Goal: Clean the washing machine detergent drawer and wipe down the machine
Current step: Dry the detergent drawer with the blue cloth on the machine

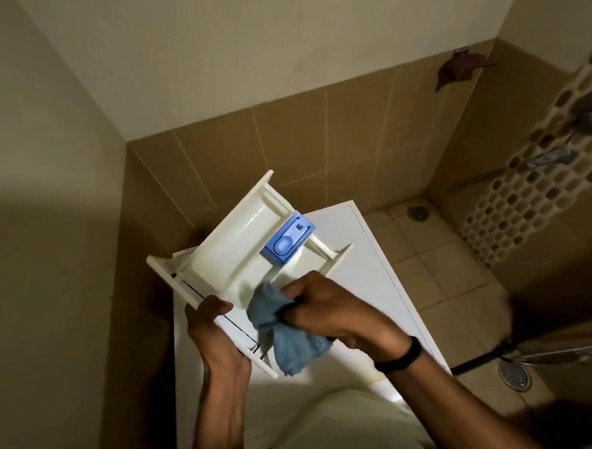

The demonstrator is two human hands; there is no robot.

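Head-worn view, steeply downward, close above hands [331, 312]

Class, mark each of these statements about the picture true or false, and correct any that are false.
1. The left hand grips the detergent drawer. True.
2. The right hand holds a red sponge. False: its fingers are curled round a blue cloth, pressed into the drawer.
3. A blue insert sits in the drawer. True.
4. The black band is on the left wrist. False: it is on the right wrist.
5. The drawer is slotted into its place in the machine. False: it is out, held over the top of the white washing machine.
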